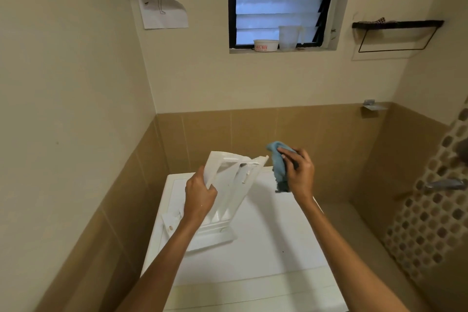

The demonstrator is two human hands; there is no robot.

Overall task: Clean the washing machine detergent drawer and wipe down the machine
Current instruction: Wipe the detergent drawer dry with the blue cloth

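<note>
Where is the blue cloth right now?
Head view, right of centre: the right hand grips the blue cloth beside the detergent drawer, above the washing machine.

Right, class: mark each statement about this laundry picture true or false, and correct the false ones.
1. The left hand grips the white detergent drawer. True.
2. The right hand holds a red sponge. False: it holds a blue cloth.
3. The drawer is slotted into its housing. False: it is out, tilted, with its lower end on the washing machine top.
4. A white tub sits on the window sill. True.
</note>
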